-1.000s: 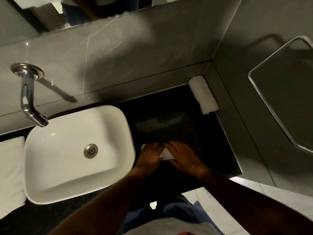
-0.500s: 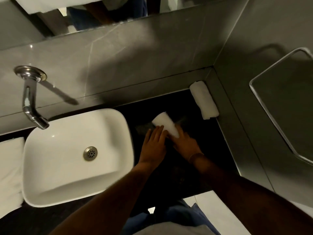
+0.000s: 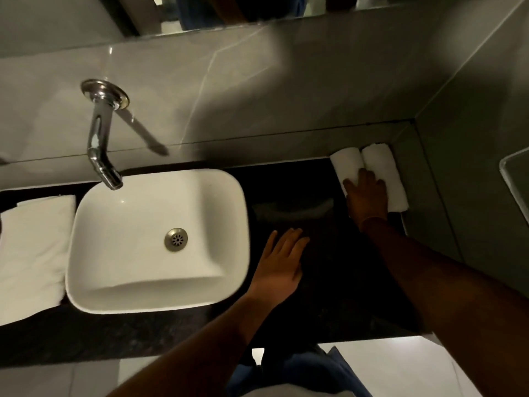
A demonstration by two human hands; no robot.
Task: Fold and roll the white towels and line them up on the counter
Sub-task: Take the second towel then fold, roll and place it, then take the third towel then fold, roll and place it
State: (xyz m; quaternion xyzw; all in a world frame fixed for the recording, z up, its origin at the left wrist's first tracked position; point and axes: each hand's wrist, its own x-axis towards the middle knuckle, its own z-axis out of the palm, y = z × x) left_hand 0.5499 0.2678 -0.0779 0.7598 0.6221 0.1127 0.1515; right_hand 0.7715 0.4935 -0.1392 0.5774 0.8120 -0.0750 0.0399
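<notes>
Towels: two rolled ones lie touching, side by side, in the far right corner of the counter (image 3: 300, 253). The right hand (image 3: 365, 196) rests fingers spread on the newer roll (image 3: 346, 167), seating it against the first roll (image 3: 383, 173). The left hand (image 3: 282, 262) hovers flat and open, holding nothing. Half a second earlier both hands carried this roll mid-counter. Next move, by judgement: fetch from the folded towel stack (image 3: 31, 253) left of the sink (image 3: 160, 236).

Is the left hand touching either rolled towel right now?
No, the left hand is spread over the dark counter, apart from both rolled towels; only the right hand touches them.
</notes>
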